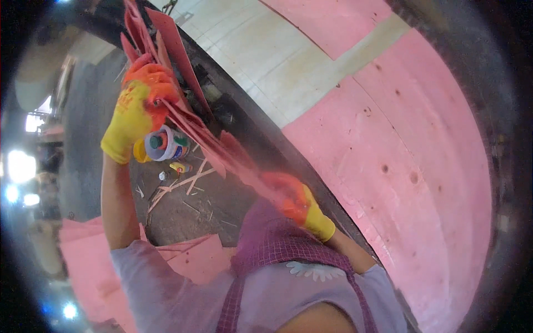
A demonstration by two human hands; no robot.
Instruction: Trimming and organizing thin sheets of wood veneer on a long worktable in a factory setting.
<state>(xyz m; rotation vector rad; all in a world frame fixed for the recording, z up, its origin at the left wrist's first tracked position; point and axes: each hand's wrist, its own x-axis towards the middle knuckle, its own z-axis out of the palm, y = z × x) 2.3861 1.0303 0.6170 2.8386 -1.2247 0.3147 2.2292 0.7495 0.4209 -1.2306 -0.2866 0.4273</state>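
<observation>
A bundle of thin pink sheets (232, 157), which look like wood veneer, slants across in front of me from upper left to lower right. My left hand (147, 91), in a yellow glove with an orange palm, is closed around the upper part of the bundle. Lower down, near my apron, my right hand (288, 198) in a matching glove grips the other end; it is somewhat blurred. Several sheet edges fan out above my left hand, and one sheet hangs at an angle beside it.
To the right, large pink sheets (388, 161) cover much of a pale table surface (239, 44) with a dark edge. Below the bundle, a white bucket (166, 143) and scattered wood strips (177, 186) sit on the dark floor. More pink sheets (194, 258) lie at lower left.
</observation>
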